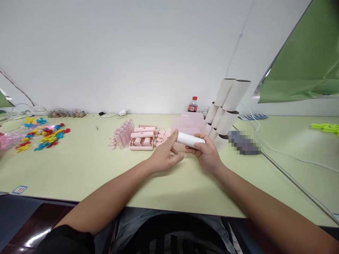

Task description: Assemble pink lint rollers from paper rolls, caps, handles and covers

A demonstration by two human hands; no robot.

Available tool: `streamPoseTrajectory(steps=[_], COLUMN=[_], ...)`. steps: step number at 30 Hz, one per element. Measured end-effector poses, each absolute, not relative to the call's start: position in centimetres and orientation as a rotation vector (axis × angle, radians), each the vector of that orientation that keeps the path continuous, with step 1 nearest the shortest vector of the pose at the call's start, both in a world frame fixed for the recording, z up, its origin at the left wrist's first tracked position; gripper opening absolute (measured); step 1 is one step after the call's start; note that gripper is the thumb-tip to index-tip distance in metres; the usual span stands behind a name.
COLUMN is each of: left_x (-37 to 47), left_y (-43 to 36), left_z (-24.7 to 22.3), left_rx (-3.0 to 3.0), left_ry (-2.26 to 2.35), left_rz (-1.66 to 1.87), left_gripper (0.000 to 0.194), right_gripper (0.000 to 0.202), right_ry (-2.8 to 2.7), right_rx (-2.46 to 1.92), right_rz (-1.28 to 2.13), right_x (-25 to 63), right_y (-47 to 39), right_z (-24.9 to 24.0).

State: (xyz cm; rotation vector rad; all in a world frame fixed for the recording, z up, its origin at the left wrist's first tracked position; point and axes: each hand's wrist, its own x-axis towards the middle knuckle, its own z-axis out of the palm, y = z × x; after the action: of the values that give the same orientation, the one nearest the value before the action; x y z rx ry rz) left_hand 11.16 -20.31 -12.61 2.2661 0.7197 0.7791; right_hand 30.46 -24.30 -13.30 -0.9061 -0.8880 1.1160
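A small white tube (190,140) is held slanting above the table, with the fingers and thumb of my right hand (209,155) wrapped round its right end. At the tube's left end is my left hand (165,155), its index finger up against the end and its thumb spread apart below; it grips nothing that I can see. Just behind my left hand lie pink discs (166,133), partly hidden by its fingers. Left of them are pink plastic frames with rollers (143,137). Translucent pink sheets (188,122) lie behind the tube.
Several larger white tubes (225,120) are stacked at the right, beside a pixelated dark object (244,142). Clear pink cylinders (124,134) stand left of the frames. A cola bottle (192,104) is by the wall. Colourful plastic pieces (50,137) lie far left; a cable (293,181) crosses the right.
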Motion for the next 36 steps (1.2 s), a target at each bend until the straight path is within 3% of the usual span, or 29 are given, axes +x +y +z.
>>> streamPoseTrajectory(steps=[3,7,15,20,29,33,36], left_x=[10.5,8.3,4.0,4.3,3.9,3.7,4.3], left_y=[-19.6,-17.3,-13.2,-13.2,-13.0,-13.7,-14.6], left_z=[-11.9,-10.3,-8.9,-9.3,-9.2,-8.3,-7.6], left_rx=[2.405,2.528,2.628,2.603,2.639,2.626,2.507], left_ry=[0.758,1.182,1.786,1.882,1.954,1.936,1.885], left_rz=[0.829,0.916,0.378,0.292,0.346,0.528,0.878], left_gripper=[0.083,0.053,0.026,0.023,0.035,0.031,0.028], right_gripper=[0.044,0.040,0.039,0.037,0.036,0.037,0.036], right_ry=[-0.880,-0.855,-0.898,-0.922,-0.938,-0.923,-0.922], right_rx=[-0.898,-0.915,-0.931,-0.906,-0.904,-0.918,-0.924], right_rz=[1.114,1.068,1.067,1.072,1.076,1.074,1.071], right_x=[30.7,31.3,31.3,31.2,31.0,31.0,30.9], right_y=[-24.3,-24.3,-24.4,-24.5,-24.7,-24.7,-24.7], right_z=[-12.9,-12.6,-12.7,-12.6,-12.3,-12.3,-12.2])
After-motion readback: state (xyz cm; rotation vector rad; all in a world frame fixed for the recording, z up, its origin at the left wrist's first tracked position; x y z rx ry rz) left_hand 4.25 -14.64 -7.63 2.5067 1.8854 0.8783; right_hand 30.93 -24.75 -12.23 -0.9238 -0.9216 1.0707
